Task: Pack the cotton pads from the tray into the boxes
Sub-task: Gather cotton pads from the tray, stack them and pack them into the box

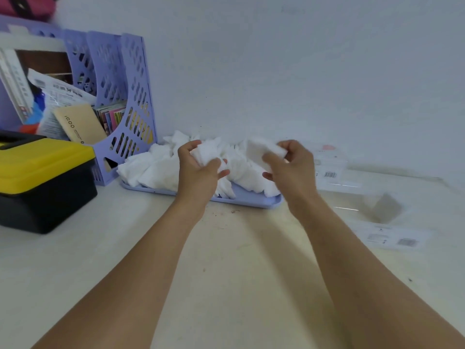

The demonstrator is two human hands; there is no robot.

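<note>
Cotton pads [156, 170]: white, soft, square-ish sheets, heaped loosely and crumpled, no neat stack. The pile fills most of the lilac tray [249, 199] and spills over its left and back edges. The tray sits on the pale bench [226, 260] against the wall.

Left hand [198, 170] is over the middle of the tray, its fingers [191, 147] curled round a bunch of pads, thumb pressing them from the near side. Right hand [292, 165] is over the tray's right end, fingers and thumb pinching a separate flat wad of pads [261, 149] lifted above the pile. The two hands are near each other, not touching.

Boxes [329, 170]: clear plastic with barcode labels, on the bench just right of the tray, blurred. A nearer one [382, 207] lies further right; I cannot tell whether either is open or has pads in it.

Left side: a purple perforated file rack [125, 96] stuffed with papers and small books, touching the tray's left corner area; in front of it a black case with a yellow lid [42, 159].
</note>
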